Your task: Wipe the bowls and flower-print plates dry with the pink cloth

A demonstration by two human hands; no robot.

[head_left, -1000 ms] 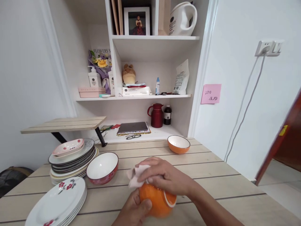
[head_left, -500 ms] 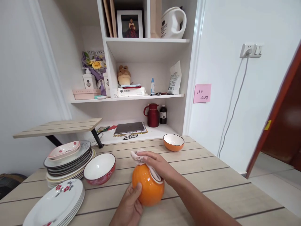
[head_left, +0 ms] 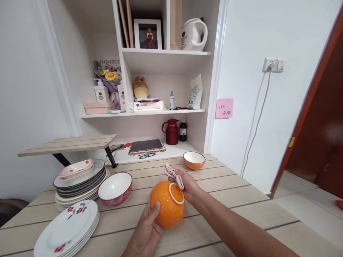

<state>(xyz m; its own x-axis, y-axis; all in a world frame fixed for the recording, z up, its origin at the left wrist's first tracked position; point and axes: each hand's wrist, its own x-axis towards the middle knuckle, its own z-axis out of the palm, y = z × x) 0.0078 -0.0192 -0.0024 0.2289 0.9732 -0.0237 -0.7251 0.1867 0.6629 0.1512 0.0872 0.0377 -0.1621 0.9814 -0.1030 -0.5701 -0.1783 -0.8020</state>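
An orange bowl [head_left: 164, 205] is tipped on its side above the table, its white foot ring facing up and to the right. My left hand [head_left: 148, 225] grips it at the lower left, thumb on the outer wall and the other fingers hidden behind. In my right hand [head_left: 187, 184] is a bunched pale pink cloth [head_left: 173, 175], just beyond the foot ring; whether it touches the bowl I cannot tell. Farther back stands a second orange bowl [head_left: 194, 160], white inside with a dark rim. A red-patterned bowl [head_left: 115, 189] sits upright to the left.
Several flowered oval plates [head_left: 68, 228] lie stacked at the front left. Behind them rises a taller plate stack [head_left: 80, 189] topped by pink dishes, beside a small raised wooden shelf [head_left: 69, 144]. A laptop [head_left: 146, 145], glasses [head_left: 147, 156] and a red jug [head_left: 172, 132] occupy the back ledge.
My right hand has lifted the cloth off the bowl's base and moved slightly right, uncovering the foot ring. My left hand still holds the bowl. The view has shifted slightly.
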